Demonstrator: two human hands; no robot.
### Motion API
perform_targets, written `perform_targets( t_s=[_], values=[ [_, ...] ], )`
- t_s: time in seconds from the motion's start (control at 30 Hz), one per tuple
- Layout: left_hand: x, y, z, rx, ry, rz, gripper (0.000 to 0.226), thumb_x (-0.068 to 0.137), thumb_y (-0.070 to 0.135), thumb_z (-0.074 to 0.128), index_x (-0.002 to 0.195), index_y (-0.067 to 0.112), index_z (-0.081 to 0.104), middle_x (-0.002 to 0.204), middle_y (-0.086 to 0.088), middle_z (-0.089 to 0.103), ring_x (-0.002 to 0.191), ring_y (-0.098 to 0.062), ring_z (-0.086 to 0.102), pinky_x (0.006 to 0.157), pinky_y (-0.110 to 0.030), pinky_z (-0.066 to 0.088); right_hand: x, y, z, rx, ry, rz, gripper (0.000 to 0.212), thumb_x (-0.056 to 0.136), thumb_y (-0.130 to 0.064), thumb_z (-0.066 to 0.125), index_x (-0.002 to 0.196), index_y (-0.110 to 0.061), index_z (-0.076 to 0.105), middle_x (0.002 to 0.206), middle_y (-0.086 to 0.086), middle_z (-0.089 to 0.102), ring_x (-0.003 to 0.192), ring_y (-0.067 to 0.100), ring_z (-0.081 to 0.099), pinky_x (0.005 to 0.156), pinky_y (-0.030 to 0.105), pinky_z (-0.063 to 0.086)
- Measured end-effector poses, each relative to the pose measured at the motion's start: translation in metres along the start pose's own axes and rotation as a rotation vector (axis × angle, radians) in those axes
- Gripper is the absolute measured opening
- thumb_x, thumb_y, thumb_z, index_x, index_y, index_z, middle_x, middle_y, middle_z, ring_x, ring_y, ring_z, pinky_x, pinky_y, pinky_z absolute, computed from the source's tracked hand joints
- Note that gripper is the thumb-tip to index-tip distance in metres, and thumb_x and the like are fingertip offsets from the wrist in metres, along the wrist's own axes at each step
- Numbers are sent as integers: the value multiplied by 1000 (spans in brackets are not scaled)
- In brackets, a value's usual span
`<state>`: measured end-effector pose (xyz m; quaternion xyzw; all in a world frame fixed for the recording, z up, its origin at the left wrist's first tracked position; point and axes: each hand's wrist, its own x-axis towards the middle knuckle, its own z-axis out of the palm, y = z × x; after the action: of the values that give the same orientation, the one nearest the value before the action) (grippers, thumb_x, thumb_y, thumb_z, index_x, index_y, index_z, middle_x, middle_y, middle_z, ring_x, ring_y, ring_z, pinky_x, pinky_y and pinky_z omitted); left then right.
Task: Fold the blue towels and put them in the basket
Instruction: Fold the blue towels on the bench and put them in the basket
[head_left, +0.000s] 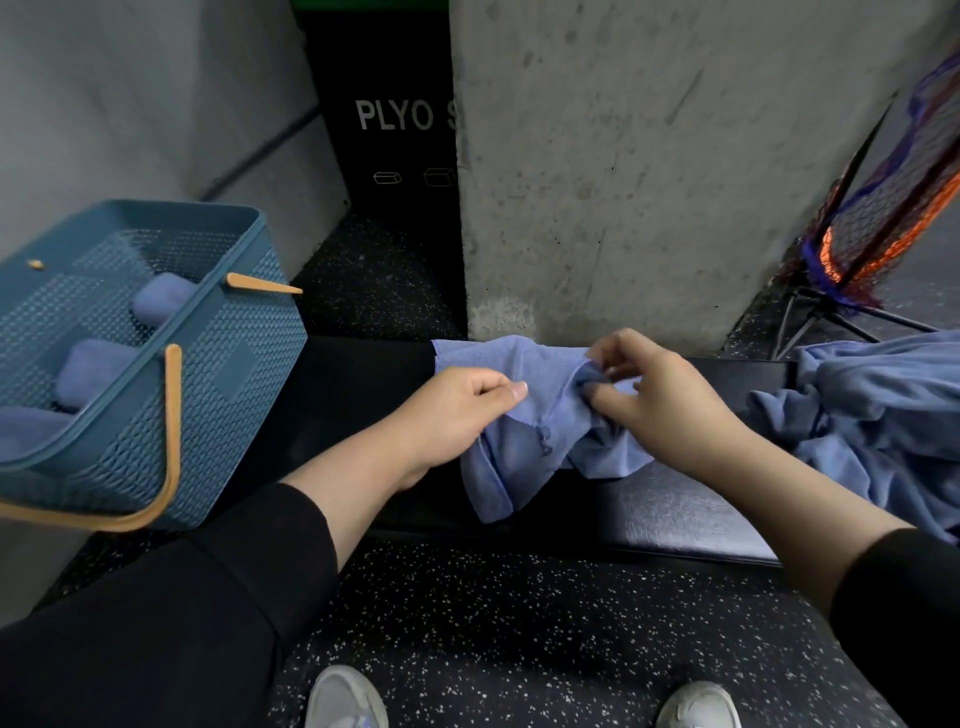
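A crumpled blue towel (540, 431) lies on the black padded bench (675, 509) in front of me. My left hand (457, 415) pinches its left edge between thumb and curled fingers. My right hand (660, 400) pinches a bunched fold at the towel's upper right. A teal lattice basket (249, 374) with tan handles stands at the left end of the bench, holding several folded blue towels (93, 369). A heap of unfolded blue towels (878, 415) lies on the bench at the right.
A concrete pillar (623, 182) rises right behind the bench. A black plyo box (395, 130) stands in the gap to its left. An orange and blue net on a stand (883, 218) leans at the right. My shoes (343, 699) rest on speckled rubber floor.
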<state>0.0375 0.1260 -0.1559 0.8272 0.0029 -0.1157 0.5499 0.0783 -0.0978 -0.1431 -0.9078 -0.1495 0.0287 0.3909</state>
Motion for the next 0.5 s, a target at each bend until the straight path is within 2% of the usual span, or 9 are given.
perform_targets(
  t_s=[0.07, 0.13, 0.2, 0.27, 0.33, 0.4, 0.43, 0.5],
  values=[
    [-3, 6, 1, -44, 15, 17, 49, 100, 38, 59, 54, 25, 50, 62, 5, 39, 63, -11, 38, 66, -34, 34, -7, -1, 1, -29, -115, -149, 38, 83, -30, 77, 115, -39, 59, 112, -19, 62, 111, -1, 56, 91, 18, 42],
    [-4, 11, 4, -85, 2, 25, 46, 100, 38, 59, 57, 22, 53, 64, 2, 41, 65, -13, 39, 65, -32, 34, -13, -6, 4, -74, -148, -252, 48, 82, -38, 79, 125, -41, 56, 117, -19, 58, 116, 3, 52, 95, 21, 41],
    [-6, 16, 8, -102, -6, 8, 47, 100, 43, 58, 70, 7, 59, 70, -5, 43, 69, -18, 40, 66, -35, 33, -16, -11, 9, -123, -96, -279, 42, 84, -40, 76, 122, -38, 60, 109, -20, 58, 108, 2, 54, 89, 21, 43],
    [-8, 20, 11, -136, 4, 6, 55, 98, 47, 60, 75, -2, 52, 73, -5, 41, 70, -22, 37, 67, -38, 30, -19, -17, 13, -172, 4, -271, 23, 90, -35, 72, 111, -30, 67, 97, -19, 59, 94, 3, 56, 80, 24, 47],
    [-9, 21, 10, -210, 7, -3, 53, 95, 47, 65, 69, 2, 54, 68, -6, 50, 65, -20, 46, 64, -33, 36, -21, -23, 13, -180, 44, -219, 10, 94, -31, 66, 97, -22, 71, 87, -15, 62, 83, 9, 58, 74, 28, 48],
    [-13, 23, 8, -234, -30, -19, 29, 94, 35, 70, 71, 17, 66, 68, 6, 66, 65, -5, 61, 60, -19, 45, -22, -26, 12, -119, 34, -145, 16, 95, -31, 63, 85, -21, 69, 80, -9, 65, 76, 8, 58, 70, 25, 45],
    [-16, 24, 6, -205, -66, -16, 19, 93, 28, 72, 75, 20, 68, 70, 9, 67, 66, -1, 62, 59, -14, 45, -22, -27, 9, -78, 50, -109, 18, 95, -30, 62, 80, -21, 67, 75, -5, 65, 70, 9, 56, 66, 23, 44],
    [-19, 20, 0, -96, -87, 4, 25, 90, 20, 74, 67, 23, 65, 65, 10, 60, 62, -1, 55, 59, -17, 41, -20, -29, 0, -18, 125, -31, 24, 93, -24, 59, 70, -17, 58, 63, 5, 61, 53, 10, 45, 53, 20, 36]
  ],
)
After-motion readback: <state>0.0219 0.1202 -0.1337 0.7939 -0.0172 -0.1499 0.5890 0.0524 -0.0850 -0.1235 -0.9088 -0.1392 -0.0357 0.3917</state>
